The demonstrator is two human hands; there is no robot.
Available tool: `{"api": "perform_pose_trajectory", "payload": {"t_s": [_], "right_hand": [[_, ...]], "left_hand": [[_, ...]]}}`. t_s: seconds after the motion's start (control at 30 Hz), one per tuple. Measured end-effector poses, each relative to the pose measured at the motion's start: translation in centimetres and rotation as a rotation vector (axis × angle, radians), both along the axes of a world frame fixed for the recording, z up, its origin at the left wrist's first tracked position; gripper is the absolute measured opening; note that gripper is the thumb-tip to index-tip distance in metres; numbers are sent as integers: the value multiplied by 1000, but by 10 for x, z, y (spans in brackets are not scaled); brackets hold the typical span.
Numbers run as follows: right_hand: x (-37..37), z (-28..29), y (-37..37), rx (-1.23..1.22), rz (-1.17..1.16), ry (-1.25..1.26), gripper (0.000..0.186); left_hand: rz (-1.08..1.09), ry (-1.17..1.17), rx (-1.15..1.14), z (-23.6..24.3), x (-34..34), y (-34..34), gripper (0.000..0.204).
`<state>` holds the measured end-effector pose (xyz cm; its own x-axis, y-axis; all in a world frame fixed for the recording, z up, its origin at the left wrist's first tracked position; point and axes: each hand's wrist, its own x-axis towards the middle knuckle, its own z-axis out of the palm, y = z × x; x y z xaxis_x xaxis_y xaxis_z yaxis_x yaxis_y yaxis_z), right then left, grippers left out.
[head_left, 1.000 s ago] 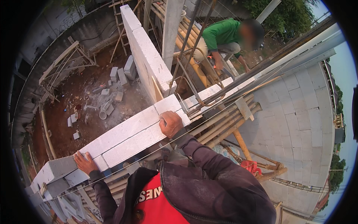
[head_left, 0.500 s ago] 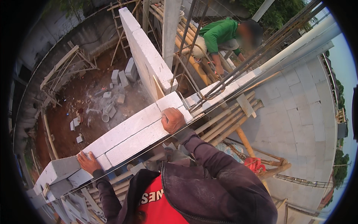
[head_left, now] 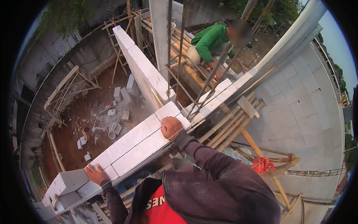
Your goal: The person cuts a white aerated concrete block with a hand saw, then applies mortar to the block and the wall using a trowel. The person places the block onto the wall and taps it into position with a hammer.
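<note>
My left hand (head_left: 96, 174) lies with fingers spread over the top edge of the white block wall (head_left: 130, 143), close to a grey block (head_left: 70, 182) at the wall's left end. Farther right, my right hand (head_left: 171, 128) rests curled into a fist on the same wall, near its corner. What the fist holds, if anything, is hidden. A thin taut string (head_left: 143, 159) runs along the near side of the wall, close by both wrists. Two rows of blocks show side by side on the top, with a narrow dark joint between them.
A person in green (head_left: 212, 43) crouches beyond the steel rods (head_left: 178, 67) on bamboo poles (head_left: 190, 74). Another block wall (head_left: 145, 71) stretches away from the corner. Loose blocks (head_left: 125, 95) and a bucket (head_left: 112, 134) lie on the ground below left. Bamboo scaffolding (head_left: 250, 143) stands at right.
The whole view has shifted slightly. Both hands keep their places on the wall, the left one flat and the right one curled. The person in green still crouches.
</note>
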<state>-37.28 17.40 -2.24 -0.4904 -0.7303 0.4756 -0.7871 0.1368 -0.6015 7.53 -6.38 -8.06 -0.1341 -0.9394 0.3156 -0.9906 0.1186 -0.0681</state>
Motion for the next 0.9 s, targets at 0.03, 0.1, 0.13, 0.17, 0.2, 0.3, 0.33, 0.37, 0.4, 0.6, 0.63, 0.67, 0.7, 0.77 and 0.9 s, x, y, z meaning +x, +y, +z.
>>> {"api": "perform_pose_trajectory", "payload": {"t_s": [0.03,0.1,0.13,0.17,0.2,0.3,0.33,0.37,0.4,0.6,0.63,0.67,0.7,0.77,0.9], "right_hand": [[0,3,1,8,-1,0,10],[0,-1,1,13,5,1,9],[1,-1,0,18,6,-2,9],[1,-2,0,23,7,-4,9],[0,-2,0,31,11,-6,9],[0,-3,-1,48,7,-3,10],[0,-3,-1,55,9,-1,10],[-1,-8,-1,39,11,12,10],[0,-8,-1,30,9,16,10],[0,-6,-2,-6,6,45,10],[1,-7,-1,0,4,46,10],[-1,-7,0,4,5,48,10],[0,-6,1,7,6,45,10],[0,-3,1,31,11,40,9],[1,-1,2,55,6,29,10]], "left_hand": [[5,-3,7,3,-4,1,60],[-22,-30,-80,1,-1,0,58],[-18,-35,-78,1,0,0,58],[-14,-41,-75,0,1,0,59],[-8,-45,-70,1,-2,2,59],[8,-32,-39,9,-9,4,58],[13,-26,-26,11,-11,5,58],[15,-5,-14,11,-11,5,58],[16,15,-4,11,-11,4,58],[-35,44,-82,8,-5,4,56],[-51,56,-83,11,-8,6,57],[-50,57,-69,12,-12,7,57],[-50,52,-55,16,-12,9,58],[-56,59,-46,18,-11,9,58],[-72,64,-53,19,-11,9,57]]}}
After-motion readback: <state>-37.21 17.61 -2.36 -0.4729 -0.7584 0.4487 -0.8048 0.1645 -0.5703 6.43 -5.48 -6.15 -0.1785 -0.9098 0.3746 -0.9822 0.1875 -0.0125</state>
